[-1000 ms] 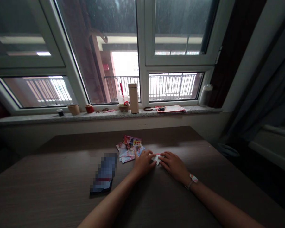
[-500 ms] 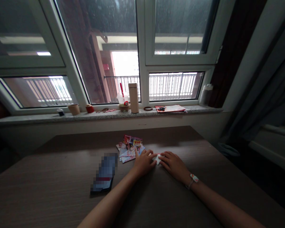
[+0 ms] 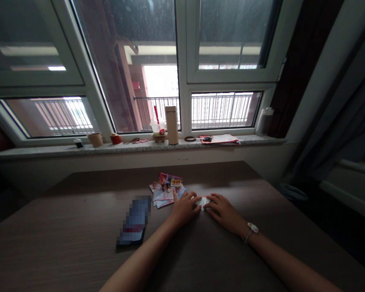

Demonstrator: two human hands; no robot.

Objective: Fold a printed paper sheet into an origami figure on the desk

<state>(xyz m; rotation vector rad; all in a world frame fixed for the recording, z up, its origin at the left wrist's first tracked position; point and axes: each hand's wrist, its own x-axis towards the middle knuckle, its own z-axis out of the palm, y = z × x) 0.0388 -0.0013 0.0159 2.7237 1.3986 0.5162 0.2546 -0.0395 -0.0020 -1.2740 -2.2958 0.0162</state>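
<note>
A small folded piece of paper (image 3: 203, 202), whitish with a red upper edge, lies on the brown table between my hands. My left hand (image 3: 185, 207) grips its left side, with thumb and fingertips closing on the edge. On the right side, the bent fingers of my right hand (image 3: 224, 211) hold the paper, and a bracelet circles that wrist. Part of the paper is hidden under the fingertips. Just beyond my left hand lies a loose stack of colourful printed papers (image 3: 168, 190). A phone (image 3: 134, 223), its screen blurred out, rests left of my left forearm.
The table (image 3: 63, 227) reaches to the wall below a window. Along the stone sill (image 3: 130, 148) stand a beige thermos (image 3: 171, 125), a plastic cup with a red straw (image 3: 156, 125), a paper cup (image 3: 95, 140), a grey bottle (image 3: 264, 121), and scissors (image 3: 206, 139) on printed sheets (image 3: 223, 139).
My right hand has shifted slightly to the right, and a little more of the folded paper shows between the hands. My left hand stays almost in place.
</note>
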